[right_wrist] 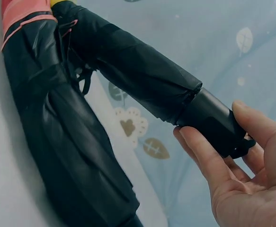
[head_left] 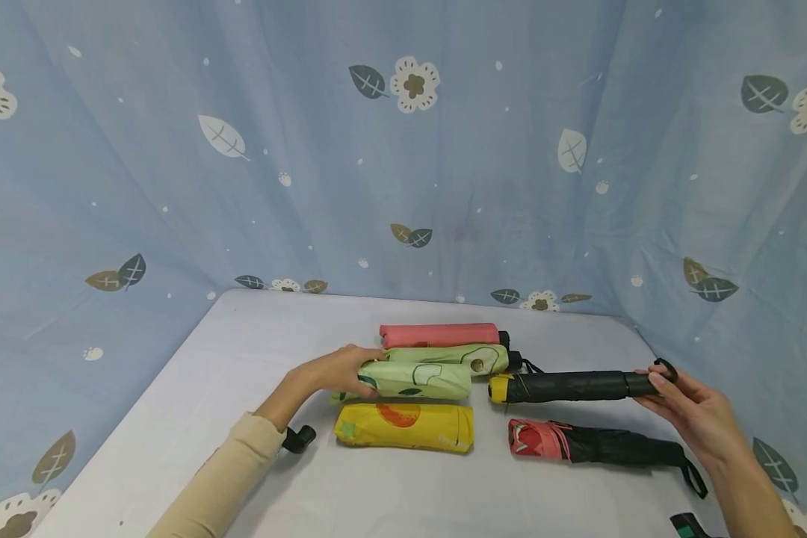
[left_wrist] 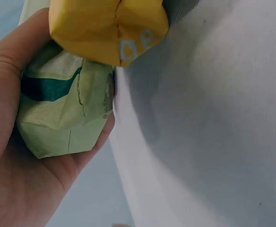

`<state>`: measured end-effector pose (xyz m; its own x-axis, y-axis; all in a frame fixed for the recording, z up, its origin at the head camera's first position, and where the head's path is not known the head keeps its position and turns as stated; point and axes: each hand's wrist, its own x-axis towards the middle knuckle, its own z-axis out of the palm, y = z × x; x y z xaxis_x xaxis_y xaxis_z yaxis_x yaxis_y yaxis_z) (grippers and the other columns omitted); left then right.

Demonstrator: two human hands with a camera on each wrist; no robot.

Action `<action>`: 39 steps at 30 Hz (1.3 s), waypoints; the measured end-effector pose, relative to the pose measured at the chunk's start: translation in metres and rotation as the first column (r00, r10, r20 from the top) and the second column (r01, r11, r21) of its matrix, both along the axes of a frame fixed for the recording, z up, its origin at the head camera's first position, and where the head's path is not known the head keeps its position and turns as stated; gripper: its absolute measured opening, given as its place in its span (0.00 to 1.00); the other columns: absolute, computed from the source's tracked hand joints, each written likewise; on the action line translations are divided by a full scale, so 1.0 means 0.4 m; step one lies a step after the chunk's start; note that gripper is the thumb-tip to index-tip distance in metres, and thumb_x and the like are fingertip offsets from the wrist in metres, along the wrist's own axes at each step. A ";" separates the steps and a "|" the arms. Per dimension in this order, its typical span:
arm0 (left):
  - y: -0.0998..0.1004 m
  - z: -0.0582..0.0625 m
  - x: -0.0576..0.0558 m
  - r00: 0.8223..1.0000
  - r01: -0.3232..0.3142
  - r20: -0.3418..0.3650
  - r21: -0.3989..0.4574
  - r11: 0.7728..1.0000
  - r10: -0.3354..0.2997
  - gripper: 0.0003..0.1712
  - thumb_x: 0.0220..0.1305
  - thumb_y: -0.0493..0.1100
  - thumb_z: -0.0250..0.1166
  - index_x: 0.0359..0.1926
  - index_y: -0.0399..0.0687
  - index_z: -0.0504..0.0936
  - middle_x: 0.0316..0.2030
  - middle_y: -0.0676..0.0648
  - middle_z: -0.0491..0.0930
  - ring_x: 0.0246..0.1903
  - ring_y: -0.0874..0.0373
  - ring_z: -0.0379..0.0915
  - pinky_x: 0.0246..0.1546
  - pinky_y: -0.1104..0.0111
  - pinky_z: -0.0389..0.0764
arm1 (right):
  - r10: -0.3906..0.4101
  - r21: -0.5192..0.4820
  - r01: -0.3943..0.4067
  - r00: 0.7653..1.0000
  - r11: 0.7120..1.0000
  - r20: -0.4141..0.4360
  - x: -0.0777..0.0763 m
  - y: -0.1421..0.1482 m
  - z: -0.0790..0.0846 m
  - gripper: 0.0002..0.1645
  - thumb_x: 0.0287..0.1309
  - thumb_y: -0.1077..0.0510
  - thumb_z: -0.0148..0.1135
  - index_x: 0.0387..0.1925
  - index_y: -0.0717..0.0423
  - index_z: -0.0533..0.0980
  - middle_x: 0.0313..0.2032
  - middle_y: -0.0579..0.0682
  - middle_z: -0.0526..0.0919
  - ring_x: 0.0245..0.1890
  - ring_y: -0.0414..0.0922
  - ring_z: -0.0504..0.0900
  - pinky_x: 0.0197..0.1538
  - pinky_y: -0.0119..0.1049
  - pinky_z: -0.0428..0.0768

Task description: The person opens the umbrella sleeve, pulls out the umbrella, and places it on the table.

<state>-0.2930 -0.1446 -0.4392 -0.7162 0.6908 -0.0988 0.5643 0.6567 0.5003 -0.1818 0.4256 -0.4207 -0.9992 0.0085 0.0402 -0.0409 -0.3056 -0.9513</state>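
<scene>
My left hand (head_left: 346, 370) grips the left end of a pale green folding umbrella (head_left: 420, 379) in a leaf-patterned cover. The left wrist view shows thumb and fingers around its green end (left_wrist: 62, 109). At the right, my right hand (head_left: 702, 415) holds the handle (right_wrist: 211, 123) of a black folding umbrella (head_left: 571, 386) with a yellow end, raised at the handle. In front of the green one lies a yellow umbrella (head_left: 437, 427) with an orange print. A red-and-black folding umbrella (head_left: 612, 444) lies nearest below my right hand.
Behind the held green umbrella lie another green umbrella (head_left: 457, 357) and a red one (head_left: 437, 335). A black handle (head_left: 300, 439) sticks out beside my left sleeve. A black-and-green object (head_left: 686, 525) shows at the front right. Blue patterned curtain (head_left: 484, 224) surrounds the white table (head_left: 390, 493).
</scene>
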 end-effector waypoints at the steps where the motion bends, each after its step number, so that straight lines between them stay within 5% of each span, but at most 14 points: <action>1: 0.001 -0.002 0.000 1.000 0.001 0.002 -0.006 1.000 -0.001 0.31 0.54 0.51 0.73 0.60 0.56 0.75 0.45 0.57 0.80 0.39 0.62 0.72 0.40 0.68 0.75 | -0.005 0.005 0.004 1.000 1.000 0.007 0.002 0.003 -0.002 0.16 0.67 0.68 0.54 0.48 0.50 0.82 0.43 0.44 0.87 0.42 0.45 0.89 0.44 0.38 0.83; 10: 0.013 -0.021 0.006 1.000 -0.006 0.022 -0.037 0.999 0.007 0.35 0.55 0.53 0.72 0.64 0.56 0.73 0.52 0.56 0.79 0.46 0.61 0.71 0.47 0.63 0.74 | -0.074 0.064 0.066 0.989 0.996 0.131 0.007 0.023 -0.020 0.13 0.64 0.62 0.61 0.44 0.41 0.82 0.40 0.36 0.87 0.38 0.43 0.89 0.43 0.37 0.84; 15: 0.016 -0.018 0.010 1.000 0.001 0.023 -0.007 1.000 -0.001 0.35 0.55 0.54 0.73 0.63 0.54 0.74 0.58 0.54 0.77 0.54 0.57 0.72 0.56 0.57 0.74 | 0.021 0.060 -0.036 0.974 0.998 0.225 -0.002 0.053 -0.042 0.15 0.67 0.62 0.57 0.43 0.36 0.81 0.43 0.30 0.84 0.41 0.41 0.88 0.47 0.37 0.83; 19: 0.014 -0.014 0.014 1.000 0.001 0.015 0.015 1.000 -0.001 0.37 0.54 0.55 0.74 0.63 0.51 0.74 0.61 0.50 0.75 0.60 0.52 0.70 0.61 0.52 0.70 | 0.066 0.189 -0.118 0.963 0.975 0.262 -0.007 0.072 -0.066 0.32 0.70 0.59 0.55 0.72 0.51 0.58 0.45 0.26 0.82 0.43 0.34 0.86 0.50 0.36 0.82; 22: 0.011 -0.017 0.012 1.000 0.002 -0.002 0.006 1.000 -0.002 0.38 0.53 0.58 0.74 0.63 0.51 0.74 0.62 0.50 0.74 0.61 0.51 0.69 0.62 0.52 0.70 | 0.052 0.334 -0.148 0.959 0.931 0.279 -0.010 0.077 -0.081 0.49 0.70 0.55 0.56 0.74 0.71 0.37 0.45 0.23 0.80 0.43 0.28 0.84 0.50 0.35 0.82; 25: 0.008 -0.022 0.010 1.000 0.001 -0.013 0.000 1.000 -0.001 0.39 0.53 0.60 0.73 0.64 0.53 0.73 0.62 0.51 0.74 0.62 0.52 0.69 0.61 0.53 0.71 | 0.038 0.450 -0.168 0.958 0.877 0.284 -0.012 0.080 -0.090 0.48 0.70 0.51 0.56 0.73 0.74 0.42 0.44 0.20 0.78 0.43 0.21 0.80 0.50 0.35 0.82; 28: 0.003 -0.024 0.008 1.000 0.004 -0.012 0.013 1.000 -0.004 0.40 0.52 0.62 0.73 0.64 0.55 0.73 0.61 0.51 0.75 0.60 0.53 0.70 0.60 0.54 0.72 | 0.009 0.584 -0.168 0.965 0.794 0.264 -0.016 0.078 -0.093 0.47 0.69 0.46 0.55 0.72 0.75 0.49 0.47 0.22 0.76 0.43 0.17 0.76 0.50 0.35 0.83; 32: -0.006 -0.023 0.006 1.000 0.009 -0.009 0.042 0.999 -0.008 0.39 0.51 0.62 0.73 0.63 0.58 0.74 0.57 0.53 0.76 0.57 0.57 0.72 0.57 0.56 0.74 | -0.041 0.737 -0.163 0.967 0.656 0.251 -0.024 0.069 -0.090 0.49 0.69 0.40 0.52 0.70 0.77 0.53 0.60 0.54 0.78 0.42 0.16 0.74 0.50 0.38 0.83; 35: -0.010 -0.021 0.006 1.000 0.016 -0.012 0.063 0.998 -0.016 0.39 0.51 0.63 0.73 0.62 0.57 0.74 0.57 0.53 0.76 0.56 0.57 0.73 0.56 0.56 0.75 | -0.071 0.782 -0.167 0.963 0.601 0.261 -0.028 0.061 -0.086 0.50 0.69 0.37 0.51 0.69 0.77 0.55 0.67 0.72 0.63 0.42 0.20 0.75 0.50 0.39 0.83; 39: -0.013 -0.015 0.009 1.000 0.015 0.010 0.093 0.996 -0.016 0.38 0.51 0.63 0.73 0.61 0.56 0.75 0.56 0.54 0.77 0.55 0.57 0.73 0.56 0.56 0.74 | -0.099 0.814 -0.178 0.956 0.554 0.276 -0.032 0.053 -0.081 0.51 0.68 0.36 0.50 0.69 0.76 0.55 0.68 0.74 0.62 0.51 0.41 0.83 0.49 0.39 0.83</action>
<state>-0.2892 -0.1499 -0.4452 -0.7046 0.7084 -0.0411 0.5683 0.5981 0.5651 -0.1947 0.4469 -0.4530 -0.9660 0.0703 -0.2487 0.2374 0.6215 -0.7466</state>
